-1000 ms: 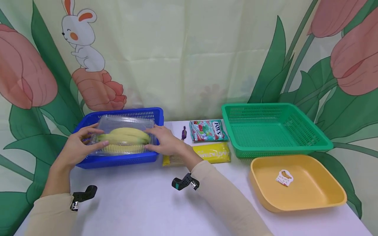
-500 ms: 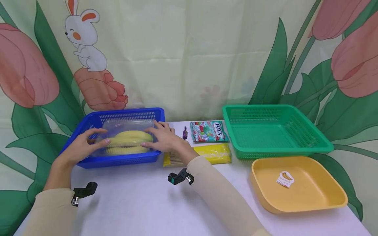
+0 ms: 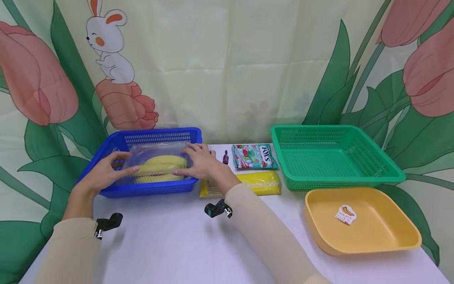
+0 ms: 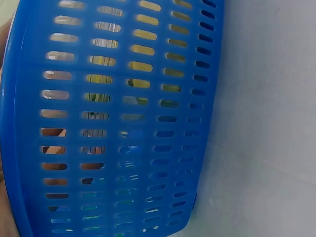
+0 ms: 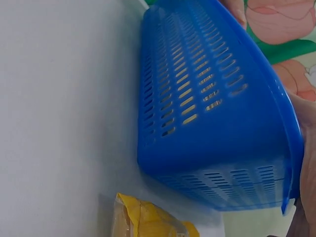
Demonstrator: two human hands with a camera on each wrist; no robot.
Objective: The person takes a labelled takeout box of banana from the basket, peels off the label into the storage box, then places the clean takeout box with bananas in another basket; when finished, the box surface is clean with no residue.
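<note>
A clear plastic clamshell box (image 3: 159, 150) with yellow bananas (image 3: 164, 161) inside sits in the blue basket (image 3: 142, 192) at the left of the table. My left hand (image 3: 104, 173) holds the box's left end, thumb toward the front and fingers farther back. At the opposite end my right hand (image 3: 202, 162) grips it, fingers over the back right corner and thumb at the front. Through the slots of the basket wall (image 4: 113, 123) in the left wrist view, yellow and clear plastic show. Only slivers of the hands appear in the wrist views.
Right of the basket lie a yellow packet (image 3: 260, 182), a FOX'S candy bag (image 3: 253, 156) and a small purple-wrapped sweet (image 3: 225, 157). A green basket (image 3: 340, 183) stands at the back right, with a yellow tray (image 3: 376, 232) bearing a banana sticker (image 3: 345, 214) before it.
The clamshell box has gone lower into the blue basket, with both hands following it down. The head view has shifted slightly. Other things stay put.
</note>
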